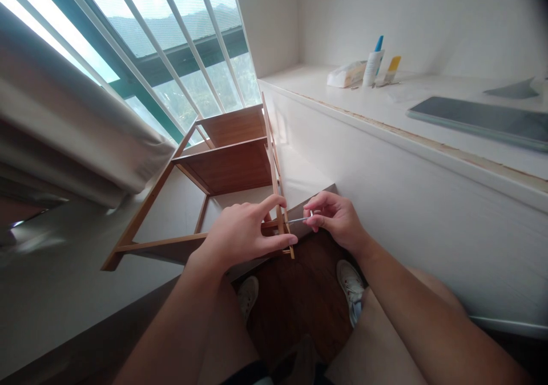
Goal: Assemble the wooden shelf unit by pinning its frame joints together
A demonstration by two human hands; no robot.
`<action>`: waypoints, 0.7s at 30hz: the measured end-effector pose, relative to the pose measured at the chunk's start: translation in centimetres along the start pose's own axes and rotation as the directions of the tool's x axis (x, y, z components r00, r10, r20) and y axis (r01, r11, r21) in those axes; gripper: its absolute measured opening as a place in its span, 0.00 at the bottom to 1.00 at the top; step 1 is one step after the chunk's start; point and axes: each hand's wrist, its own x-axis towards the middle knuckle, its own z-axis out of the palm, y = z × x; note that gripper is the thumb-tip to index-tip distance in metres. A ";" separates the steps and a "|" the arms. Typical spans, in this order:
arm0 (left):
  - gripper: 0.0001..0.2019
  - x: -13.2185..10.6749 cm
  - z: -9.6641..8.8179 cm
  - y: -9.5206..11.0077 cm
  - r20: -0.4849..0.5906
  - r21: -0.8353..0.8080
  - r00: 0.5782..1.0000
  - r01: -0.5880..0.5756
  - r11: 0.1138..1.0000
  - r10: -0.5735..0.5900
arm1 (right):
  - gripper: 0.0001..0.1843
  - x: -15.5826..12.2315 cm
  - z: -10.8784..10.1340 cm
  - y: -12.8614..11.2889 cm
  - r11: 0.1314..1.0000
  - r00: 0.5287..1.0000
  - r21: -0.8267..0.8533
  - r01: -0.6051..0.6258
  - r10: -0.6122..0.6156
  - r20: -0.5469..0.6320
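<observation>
A wooden shelf rack (222, 165) lies tipped on a pale window ledge in front of me. My left hand (244, 231) grips the near end of its side frame, thumb and fingers wrapped round the slat. My right hand (336, 218) pinches a thin metal tool (298, 220), its tip pointing left into the frame's post beside my left fingers. Both hands are closed.
A white counter (385, 122) runs along the right with a tissue pack (347, 74), two tubes (373, 65) and a dark tablet (483, 122). A curtain (64, 128) hangs at left by the barred window. My feet in white shoes (351, 282) rest on dark wood floor.
</observation>
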 end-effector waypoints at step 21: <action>0.30 0.1 0.2 0.1 0.000 0.010 1.000 -0.005 1.000 0.005 | 0.11 -0.1 0.0 0.2 0.999 0.999 -0.001 -0.034 0.034 0.016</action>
